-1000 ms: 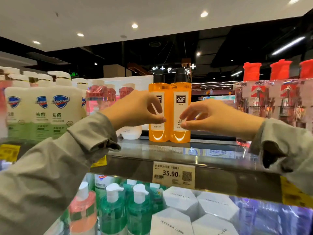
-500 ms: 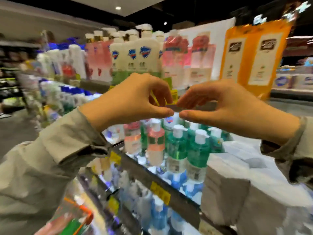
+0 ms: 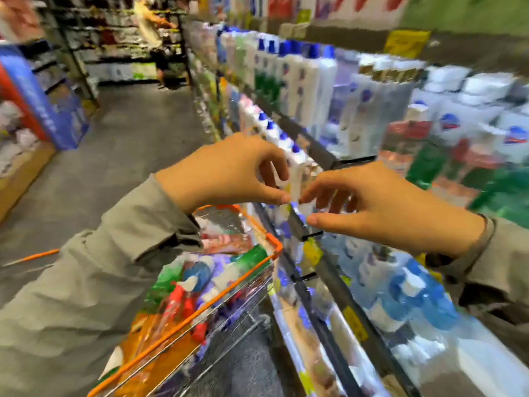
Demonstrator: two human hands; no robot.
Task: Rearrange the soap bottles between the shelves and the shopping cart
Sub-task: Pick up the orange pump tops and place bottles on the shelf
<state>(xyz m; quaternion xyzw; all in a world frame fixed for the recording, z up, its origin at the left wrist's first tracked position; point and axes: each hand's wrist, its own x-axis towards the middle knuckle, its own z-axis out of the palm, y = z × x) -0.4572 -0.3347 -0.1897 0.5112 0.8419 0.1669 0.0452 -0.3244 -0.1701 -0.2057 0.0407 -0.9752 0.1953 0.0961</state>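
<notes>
Curled fingers (image 3: 282, 197) of the left hand (image 3: 226, 170) and right hand (image 3: 380, 202) meet tip to tip above the shopping cart (image 3: 275, 247), gripping nothing that shows through the blur. Soap bottles (image 3: 200, 279) lie heaped in the cart, straight below the left hand, which looks the nearer for a reach down; their long axes cannot be told. Right of the cart, upright white bottles (image 3: 303, 87) line the shelves (image 3: 337, 282), just beyond the right hand. Left of the cart, grey aisle floor (image 3: 128, 144) runs past more stocked racks.
</notes>
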